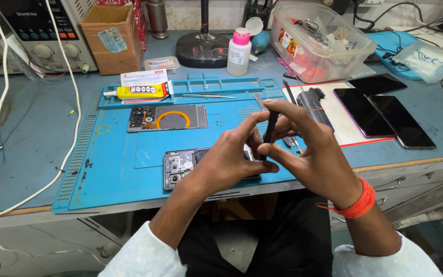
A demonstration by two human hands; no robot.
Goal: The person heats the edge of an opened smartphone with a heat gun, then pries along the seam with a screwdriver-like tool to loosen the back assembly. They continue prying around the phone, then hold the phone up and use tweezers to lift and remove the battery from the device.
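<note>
An opened phone (180, 165) lies on the blue work mat (119, 164) near the bench's front edge, its inner boards showing. My left hand (229, 159) rests on it, thumb and fingers pinching near its middle. My right hand (308, 151) holds a thin black tool (271, 125) upright, with its tip down at the phone between my two hands. A red thread band circles my right wrist. Most of the phone's right half is hidden under my hands.
A removed back cover (167, 118) with an orange ring lies higher on the mat. A yellow glue tube (139, 91), tweezers (208, 96), a pink-capped white bottle (238, 51), a clear plastic box (321, 41), three dark phones (385, 110) at right, and a cardboard box (109, 36) stand around.
</note>
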